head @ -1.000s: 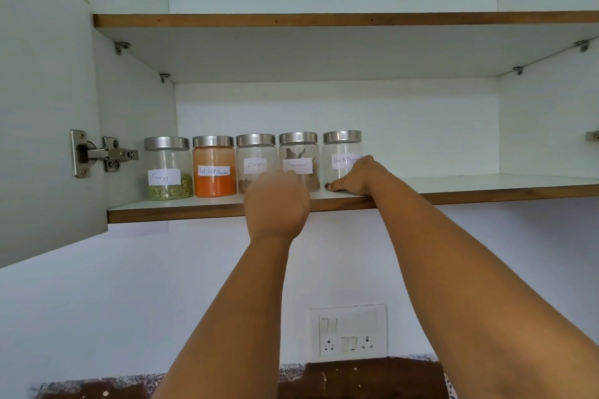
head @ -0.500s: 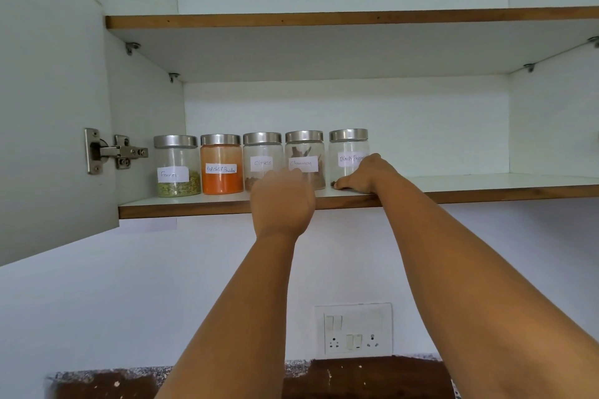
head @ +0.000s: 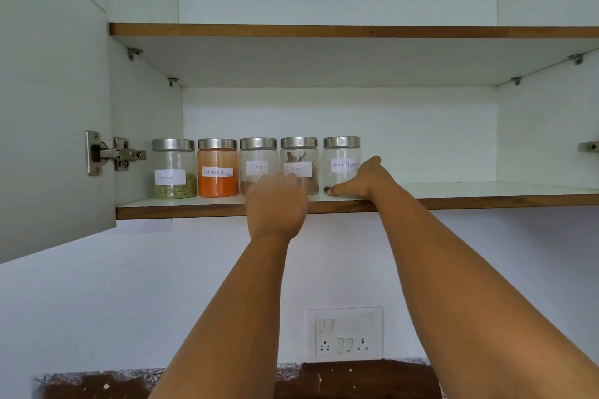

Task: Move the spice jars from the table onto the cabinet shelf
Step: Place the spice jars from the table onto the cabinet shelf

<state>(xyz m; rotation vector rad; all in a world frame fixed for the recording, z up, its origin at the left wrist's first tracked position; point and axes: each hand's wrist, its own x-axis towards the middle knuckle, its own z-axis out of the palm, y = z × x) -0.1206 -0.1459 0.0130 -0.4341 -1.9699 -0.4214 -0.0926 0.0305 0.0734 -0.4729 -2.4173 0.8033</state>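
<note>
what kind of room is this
Most likely a home kitchen: a wall cabinet with its door open holds a row of labelled spice jars, and a wall switch-and-socket plate sits below, above what looks like a stone counter.

Both hands [head: 277, 202] [head: 363, 180] raised, arms outstretched.

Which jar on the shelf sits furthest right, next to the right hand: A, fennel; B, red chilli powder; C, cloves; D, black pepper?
D: the black pepper jar ends the row on the right, with the right hand beside its base on the shelf.
</note>
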